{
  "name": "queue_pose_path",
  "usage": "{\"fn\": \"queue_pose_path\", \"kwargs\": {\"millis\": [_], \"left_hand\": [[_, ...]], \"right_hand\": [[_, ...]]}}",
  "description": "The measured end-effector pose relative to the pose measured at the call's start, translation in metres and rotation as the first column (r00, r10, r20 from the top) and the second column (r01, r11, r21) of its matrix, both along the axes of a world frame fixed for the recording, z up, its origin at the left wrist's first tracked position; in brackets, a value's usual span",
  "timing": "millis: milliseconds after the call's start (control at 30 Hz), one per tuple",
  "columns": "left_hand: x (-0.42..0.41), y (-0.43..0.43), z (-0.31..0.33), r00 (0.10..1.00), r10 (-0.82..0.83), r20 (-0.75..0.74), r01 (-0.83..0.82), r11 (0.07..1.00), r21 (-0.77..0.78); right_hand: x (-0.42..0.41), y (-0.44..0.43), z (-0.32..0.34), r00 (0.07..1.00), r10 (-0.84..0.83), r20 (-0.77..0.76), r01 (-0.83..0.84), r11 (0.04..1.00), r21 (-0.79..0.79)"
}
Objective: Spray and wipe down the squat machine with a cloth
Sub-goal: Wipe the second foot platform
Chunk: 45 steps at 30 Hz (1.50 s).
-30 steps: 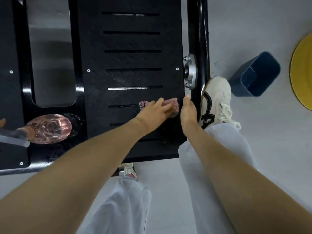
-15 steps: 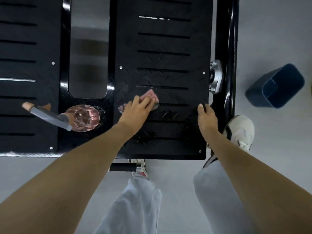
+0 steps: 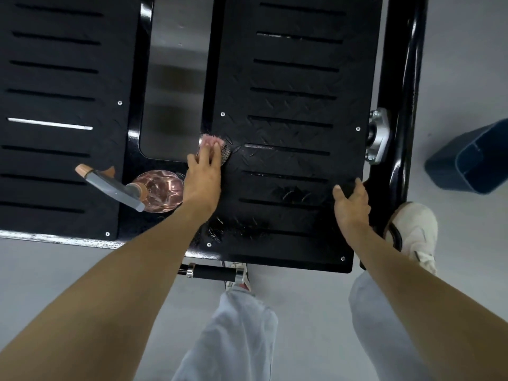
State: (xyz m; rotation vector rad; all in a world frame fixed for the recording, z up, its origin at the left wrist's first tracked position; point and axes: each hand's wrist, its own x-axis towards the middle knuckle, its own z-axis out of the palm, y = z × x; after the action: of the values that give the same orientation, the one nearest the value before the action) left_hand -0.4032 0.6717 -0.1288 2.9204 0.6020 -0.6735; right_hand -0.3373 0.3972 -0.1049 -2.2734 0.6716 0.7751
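Observation:
The squat machine's black tread-plate footplate lies below me, with slots across it and wet streaks near its front. My left hand presses a pink cloth flat on the plate's left edge with straight fingers. Most of the cloth is under the fingers. My right hand rests open on the plate near its right front corner. A pink spray bottle with a grey trigger head stands on the frame just left of my left hand.
A second slotted plate lies to the left, past a shiny centre panel. The black side rail carries a silver bearing. A dark blue bin stands on the grey floor at right. My shoe is beside the rail.
My left hand has slid the cloth leftward across the plate to its left edge. My right hand stayed by the right front corner, its fingers spread wider.

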Motion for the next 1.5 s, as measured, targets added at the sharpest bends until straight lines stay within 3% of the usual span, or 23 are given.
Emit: {"fn": "queue_pose_path", "kwargs": {"millis": [67,200,267,333,367,433,467,533,600,667,733,800,867,933,967,1000,1100,1167,1233,1333,1400,1433,1500], "left_hand": [[0.004,0.008,0.003,1.0,0.019,0.019,-0.019,0.999,0.033],[-0.015,-0.026,0.009,0.96,0.27,0.074,-0.268,0.963,-0.036],[-0.04,-0.045,0.011,0.96,0.277,0.039,-0.277,0.961,-0.023],[-0.06,-0.06,0.017,0.991,0.134,-0.005,-0.134,0.989,-0.054],[-0.065,-0.066,0.019,1.0,-0.026,-0.014,0.025,0.997,-0.079],[-0.065,-0.073,0.022,0.943,-0.326,-0.058,0.316,0.939,-0.137],[-0.058,-0.071,0.023,0.934,-0.352,-0.063,0.341,0.93,-0.135],[-0.036,-0.067,0.02,0.997,-0.075,-0.016,0.074,0.995,-0.068],[-0.015,-0.067,0.016,0.957,0.285,0.053,-0.283,0.958,-0.033],[0.0,-0.082,0.02,0.932,0.362,0.031,-0.362,0.932,-0.021],[0.002,-0.104,0.024,0.988,0.156,0.015,-0.156,0.988,-0.012],[-0.01,-0.127,0.023,0.967,-0.253,-0.019,0.253,0.967,-0.029],[-0.017,-0.132,0.021,0.801,-0.598,-0.037,0.589,0.797,-0.13],[-0.007,-0.115,0.023,0.593,-0.802,-0.077,0.793,0.598,-0.115],[-0.001,-0.106,0.025,0.539,-0.837,-0.094,0.834,0.546,-0.084],[0.005,-0.1,0.025,0.555,-0.825,-0.105,0.826,0.561,-0.047],[0.015,-0.102,0.022,0.811,-0.577,-0.093,0.581,0.813,0.027],[0.012,-0.119,0.027,0.873,-0.475,-0.109,0.48,0.877,0.024],[0.004,-0.14,0.029,0.788,-0.609,-0.088,0.612,0.791,0.014],[0.001,-0.146,0.028,0.436,-0.897,-0.074,0.895,0.441,-0.069],[0.016,-0.134,0.03,0.266,-0.96,-0.084,0.962,0.271,-0.044],[0.026,-0.128,0.031,0.258,-0.961,-0.096,0.966,0.26,-0.008],[0.043,-0.122,0.034,0.447,-0.885,-0.128,0.894,0.444,0.05]], "right_hand": [[0.003,0.0,-0.001,1.0,0.0,-0.008,0.0,1.0,-0.008],[0.008,0.001,0.001,1.0,-0.015,-0.025,0.015,1.0,-0.012],[0.007,0.002,0.003,0.999,-0.025,-0.031,0.024,1.0,-0.014],[0.006,0.002,0.003,0.999,-0.038,-0.021,0.038,0.999,0.008],[0.006,0.003,0.003,0.999,-0.05,-0.012,0.05,0.998,0.028],[0.005,0.002,0.003,0.998,-0.07,-0.003,0.07,0.996,0.057],[0.004,0.001,0.004,0.997,-0.074,0.0,0.074,0.995,0.065],[0.003,0.0,0.006,0.998,-0.065,-0.007,0.065,0.995,0.072],[0.004,-0.003,0.007,0.998,-0.068,-0.001,0.067,0.995,0.079],[0.006,-0.005,0.01,0.992,-0.124,0.028,0.12,0.986,0.119],[0.007,-0.007,0.014,0.974,-0.223,0.036,0.213,0.961,0.174],[0.008,-0.008,0.019,0.957,-0.29,0.006,0.284,0.939,0.192],[0.01,-0.008,0.022,0.953,-0.302,-0.034,0.303,0.935,0.184],[0.013,-0.011,0.021,0.943,-0.327,-0.06,0.333,0.928,0.165],[0.015,-0.013,0.019,0.934,-0.352,-0.069,0.358,0.921,0.155],[0.016,-0.016,0.016,0.924,-0.374,-0.077,0.382,0.913,0.147],[0.017,-0.024,0.009,0.917,-0.381,-0.122,0.396,0.906,0.147],[0.017,-0.025,0.008,0.896,-0.414,-0.159,0.438,0.881,0.177],[0.017,-0.026,0.007,0.863,-0.469,-0.187,0.504,0.828,0.244],[0.018,-0.028,0.008,0.817,-0.534,-0.216,0.576,0.754,0.316],[0.018,-0.032,0.006,0.817,-0.533,-0.218,0.576,0.746,0.334],[0.018,-0.034,0.006,0.823,-0.525,-0.216,0.567,0.752,0.337],[0.017,-0.036,0.005,0.837,-0.503,-0.217,0.547,0.77,0.327]]}}
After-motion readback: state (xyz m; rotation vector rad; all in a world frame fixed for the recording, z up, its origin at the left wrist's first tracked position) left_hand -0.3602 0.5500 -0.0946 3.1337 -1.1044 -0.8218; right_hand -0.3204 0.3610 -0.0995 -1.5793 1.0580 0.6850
